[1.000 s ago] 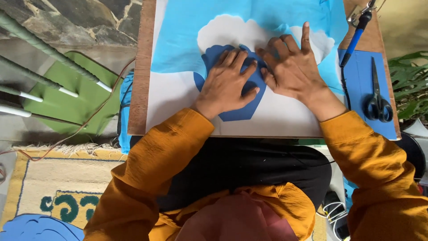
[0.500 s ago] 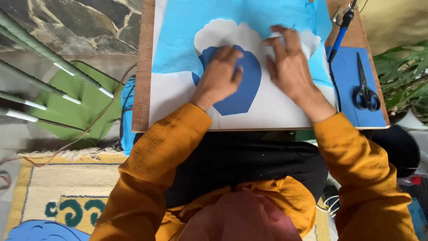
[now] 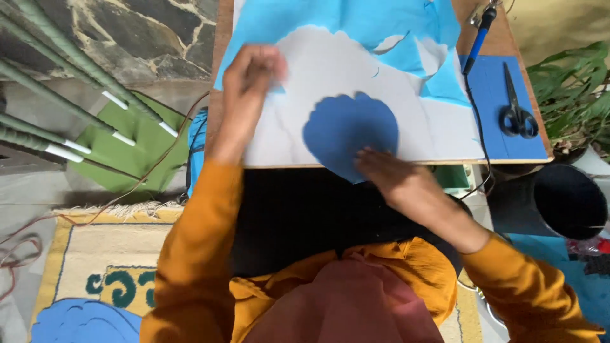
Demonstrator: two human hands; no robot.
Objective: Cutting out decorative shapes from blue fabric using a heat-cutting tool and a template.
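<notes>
A dark blue scalloped paper shape lies on a white sheet on a wooden board. Its lower tip hangs over the near edge. My right hand grips that lower tip with the fingers lying on the paper. Torn light blue paper covers the far part of the white sheet. At the light blue paper's left edge, my left hand is blurred, its fingers curled and pinched on that edge.
Black-handled scissors rest on a blue mat at the right. A blue-handled corded tool lies beside it. A plant and black bucket stand right; a green chair and rug left.
Both hands left the dark blue shape's top. My left hand went up-left to the light blue paper's edge, my right came down to the shape's near tip. More white sheet shows.
</notes>
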